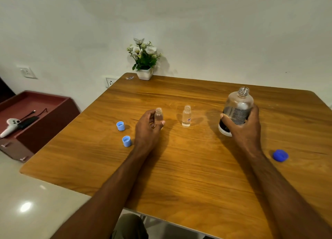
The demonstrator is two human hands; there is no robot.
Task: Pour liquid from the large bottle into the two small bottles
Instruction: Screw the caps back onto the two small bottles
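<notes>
Right hand (245, 125) wraps its fingers round the large bottle (238, 109), uncapped and tilted slightly, base near the table (179, 167). Left hand (147, 129) curls round one small bottle (158, 116); the other small bottle (186, 116) stands free between the hands (both uncapped). Two light-blue caps (124, 133) lie left, a darker cap (280, 155) far right.

A white flower pot (144, 73) stands at the far edge of the wooden table (179, 167), and a white controller (9, 126) lies on the red cabinet (45, 116).
</notes>
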